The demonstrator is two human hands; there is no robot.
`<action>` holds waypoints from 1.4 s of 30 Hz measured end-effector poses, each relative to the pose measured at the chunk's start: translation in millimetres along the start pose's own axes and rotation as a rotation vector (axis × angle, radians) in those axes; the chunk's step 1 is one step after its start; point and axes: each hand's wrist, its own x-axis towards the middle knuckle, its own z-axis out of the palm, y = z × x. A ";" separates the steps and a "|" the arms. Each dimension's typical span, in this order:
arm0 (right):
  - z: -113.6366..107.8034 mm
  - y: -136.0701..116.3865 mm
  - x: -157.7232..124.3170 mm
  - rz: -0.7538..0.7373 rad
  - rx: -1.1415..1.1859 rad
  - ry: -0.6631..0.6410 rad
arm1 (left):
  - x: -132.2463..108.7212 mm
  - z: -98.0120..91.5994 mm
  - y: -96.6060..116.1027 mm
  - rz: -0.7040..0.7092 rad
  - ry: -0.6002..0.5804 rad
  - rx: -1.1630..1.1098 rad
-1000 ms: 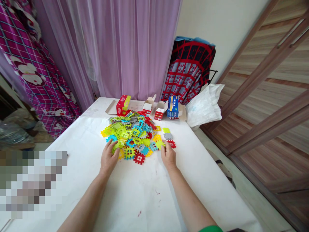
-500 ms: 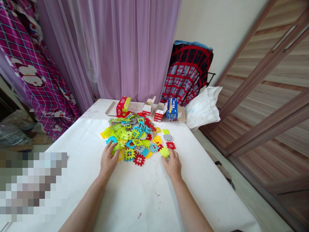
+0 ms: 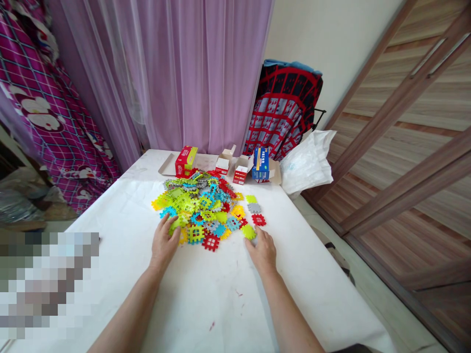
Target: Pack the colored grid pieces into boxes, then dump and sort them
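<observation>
A heap of flat toothed plastic building tiles (image 3: pixel 191 201) in lime, yellow, blue, red and grey covers the middle of the white table. At its near left edge, my left hand (image 3: pixel 164 242) rests with thumb and fingers apart, touching a lime green tile (image 3: pixel 174 227). To the right of the heap, my right hand (image 3: pixel 263 250) has a lime green tile (image 3: pixel 249 231) between thumb and fingertips, low over the table. Just beyond it lie a red tile (image 3: pixel 259 219), a grey tile (image 3: pixel 254 208) and another lime tile (image 3: pixel 251 199) in a rough column.
Behind the heap stand a red and yellow box (image 3: pixel 186 162), two small red and white boxes (image 3: pixel 240 174) and a blue box (image 3: pixel 261 164). A white plastic bag (image 3: pixel 307 164) sits at the back right corner. Purple curtains (image 3: pixel 191 78) hang behind the table (image 3: pixel 206 299).
The whole view has shifted slightly. Both hands stay in nearly the same places by the tiles, and no tile has clearly moved.
</observation>
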 end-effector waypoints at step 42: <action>34.3 4.9 165.6 0.412 -0.099 -0.189 | -2.8 5.3 -16.1 0.004 -0.025 0.006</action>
